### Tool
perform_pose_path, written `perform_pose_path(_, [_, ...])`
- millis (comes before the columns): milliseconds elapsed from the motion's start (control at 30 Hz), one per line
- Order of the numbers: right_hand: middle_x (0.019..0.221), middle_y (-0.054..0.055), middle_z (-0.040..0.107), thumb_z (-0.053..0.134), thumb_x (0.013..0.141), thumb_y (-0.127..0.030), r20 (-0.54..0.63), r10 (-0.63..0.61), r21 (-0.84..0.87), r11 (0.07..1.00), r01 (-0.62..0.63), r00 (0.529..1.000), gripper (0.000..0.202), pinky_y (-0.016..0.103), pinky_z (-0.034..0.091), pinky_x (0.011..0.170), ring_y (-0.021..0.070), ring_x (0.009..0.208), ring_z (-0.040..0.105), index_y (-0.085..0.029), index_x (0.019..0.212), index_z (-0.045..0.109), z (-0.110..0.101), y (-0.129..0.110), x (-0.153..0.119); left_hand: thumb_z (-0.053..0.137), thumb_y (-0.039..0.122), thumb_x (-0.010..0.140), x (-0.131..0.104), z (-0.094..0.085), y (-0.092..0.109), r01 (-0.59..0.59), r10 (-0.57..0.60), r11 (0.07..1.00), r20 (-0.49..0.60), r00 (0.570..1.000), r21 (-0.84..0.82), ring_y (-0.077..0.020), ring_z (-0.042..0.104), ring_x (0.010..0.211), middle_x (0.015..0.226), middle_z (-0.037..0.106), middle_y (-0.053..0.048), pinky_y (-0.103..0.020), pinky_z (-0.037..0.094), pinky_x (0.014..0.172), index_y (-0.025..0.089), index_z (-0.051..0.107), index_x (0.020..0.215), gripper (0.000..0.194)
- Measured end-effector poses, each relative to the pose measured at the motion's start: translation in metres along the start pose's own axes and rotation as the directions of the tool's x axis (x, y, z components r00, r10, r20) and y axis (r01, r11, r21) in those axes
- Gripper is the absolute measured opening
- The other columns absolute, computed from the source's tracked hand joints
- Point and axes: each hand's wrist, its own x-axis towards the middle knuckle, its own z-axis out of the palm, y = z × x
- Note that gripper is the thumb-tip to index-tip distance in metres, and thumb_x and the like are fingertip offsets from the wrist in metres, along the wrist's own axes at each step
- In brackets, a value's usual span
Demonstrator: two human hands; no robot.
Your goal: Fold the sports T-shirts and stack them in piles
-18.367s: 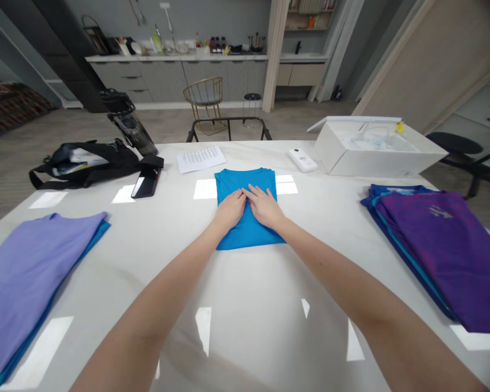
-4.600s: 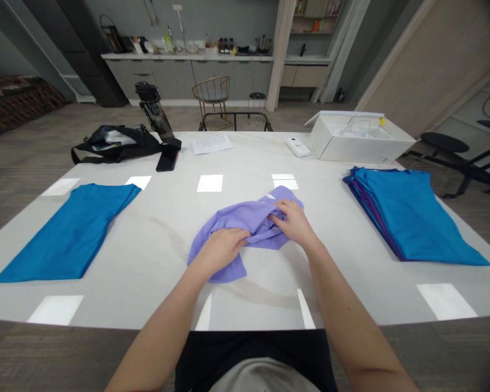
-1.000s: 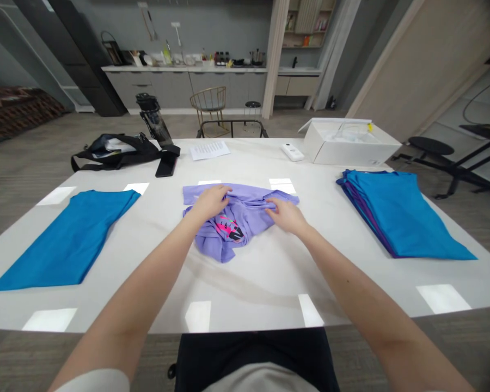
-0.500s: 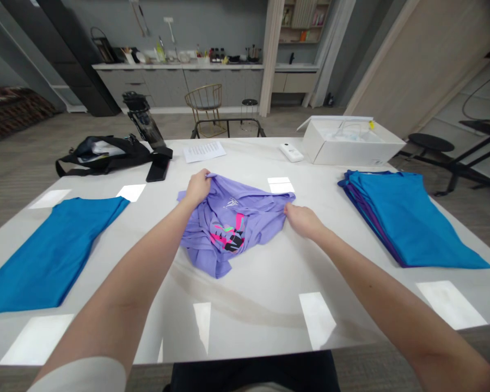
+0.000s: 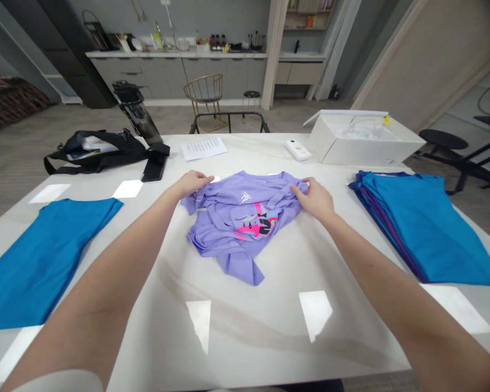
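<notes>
Along the tabletop's [image 5: 237,332] left edge we record a blue shirt [image 5: 44,261], folded flat. Beyond it, toward the far left corner, lie a black bag [image 5: 102,155] and a phone [image 5: 154,169], with a dark bottle [image 5: 136,114] just behind; we suppose they sit there to keep out of the cloth's way. A printed sheet [image 5: 204,148] lies near the far edge.

Centre: the lavender shirt [image 5: 245,215], neckline toward the far edge, chest print up, lower half bunched and creased toward the near edge. Our left hand [image 5: 190,184] has its fingers closed on the left shoulder, thumb hidden; our right hand [image 5: 315,197] pinches the opposite shoulder. We judge that this paired hold keeps the upper part drawn out between them — the loose part below has no such support.

Right of this, by the far edge: a small white device [image 5: 298,150] and an open white box [image 5: 363,149]. Near the right edge, a stack of folded shirts [image 5: 436,223], blue over purple, layered probably to keep the folds flat.
</notes>
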Motion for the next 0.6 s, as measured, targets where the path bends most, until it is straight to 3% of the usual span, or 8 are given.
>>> perform_pose_path(67, [0.128, 0.012, 0.07, 0.054, 0.095, -0.065, 0.087, -0.191, -0.03, 0.981, 0.194, 0.978, 0.062, 0.039, 0.049, 0.089, 0.0322, 0.109, 0.066, -0.027, 0.144, 0.054, 0.005, -0.021, -0.006, 0.069, 0.069, 0.071, -0.003, -0.001, -0.005, 0.012, -0.014, 0.999, 0.044, 0.999, 0.05, -0.0226, 0.066, 0.076, 0.08, 0.074, -0.007, -0.03, 0.051, 0.067, 0.02, 0.078, 0.088, 0.053])
perform_pose_path(133, [0.128, 0.011, 0.071, 0.06, 0.096, -0.054, 0.219, -0.347, -0.028, 0.932, 0.361, 0.912, 0.053, 0.037, 0.048, 0.089, 0.0306, 0.111, 0.066, -0.027, 0.142, 0.058, 0.01, -0.035, -0.008, 0.074, 0.059, 0.07, -0.008, 0.0, -0.007, 0.002, -0.01, 0.993, 0.069, 0.998, 0.117, -0.0235, 0.069, 0.08, 0.085, 0.077, -0.006, -0.03, 0.053, 0.071, 0.021, 0.079, 0.093, 0.044])
perform_pose_path(200, [0.117, 0.01, 0.074, 0.061, 0.097, -0.042, 0.303, -0.403, -0.016, 0.904, 0.428, 0.863, 0.037, 0.034, 0.047, 0.085, 0.0284, 0.105, 0.067, -0.025, 0.129, 0.067, 0.013, -0.042, -0.005, 0.074, 0.045, 0.071, -0.014, 0.002, -0.006, -0.02, 0.004, 0.979, 0.083, 0.997, 0.203, -0.0241, 0.07, 0.083, 0.088, 0.077, -0.006, -0.03, 0.054, 0.074, 0.022, 0.078, 0.092, 0.031])
perform_pose_path(300, [0.1, 0.006, 0.076, 0.061, 0.095, -0.031, 0.273, -0.413, 0.022, 0.906, 0.423, 0.869, 0.023, 0.03, 0.046, 0.077, 0.0251, 0.091, 0.068, -0.024, 0.113, 0.071, 0.007, -0.038, 0.002, 0.065, 0.03, 0.077, -0.023, 0.005, -0.005, -0.02, 0.022, 0.962, -0.005, 1.0, 0.273, -0.0245, 0.07, 0.088, 0.093, 0.077, -0.008, -0.031, 0.055, 0.079, 0.021, 0.075, 0.093, 0.021])
perform_pose_path(400, [0.094, 0.005, 0.075, 0.06, 0.093, -0.031, 0.134, -0.395, 0.092, 0.918, 0.386, 0.909, 0.021, 0.03, 0.045, 0.075, 0.0226, 0.084, 0.067, -0.024, 0.11, 0.071, -0.012, -0.014, 0.007, 0.055, 0.028, 0.087, -0.03, -0.005, -0.015, 0.056, -0.016, 0.985, -0.236, 0.972, 0.164, -0.0231, 0.069, 0.089, 0.102, 0.075, -0.009, -0.032, 0.054, 0.08, 0.02, 0.07, 0.109, 0.028])
perform_pose_path(500, [0.086, 0.005, 0.072, 0.059, 0.093, -0.034, -0.01, -0.279, 0.067, 0.958, 0.279, 0.96, 0.025, 0.031, 0.046, 0.075, 0.0227, 0.078, 0.064, -0.022, 0.111, 0.07, -0.035, 0.03, 0.011, 0.05, 0.028, 0.092, -0.032, -0.026, -0.038, 0.113, -0.08, 0.993, -0.444, 0.892, 0.047, -0.0229, 0.067, 0.095, 0.109, 0.072, -0.008, -0.033, 0.054, 0.084, 0.021, 0.065, 0.117, 0.03])
perform_pose_path(600, [0.094, 0.009, 0.072, 0.059, 0.089, -0.027, -0.031, -0.172, -0.048, 0.984, 0.17, 0.985, 0.027, 0.034, 0.046, 0.077, 0.025, 0.082, 0.065, -0.021, 0.113, 0.07, -0.046, 0.079, 0.018, 0.05, 0.029, 0.093, -0.033, -0.043, -0.062, 0.158, -0.143, 0.987, -0.515, 0.845, -0.015, -0.0232, 0.066, 0.099, 0.113, 0.071, -0.008, -0.033, 0.053, 0.086, 0.022, 0.064, 0.118, 0.03])
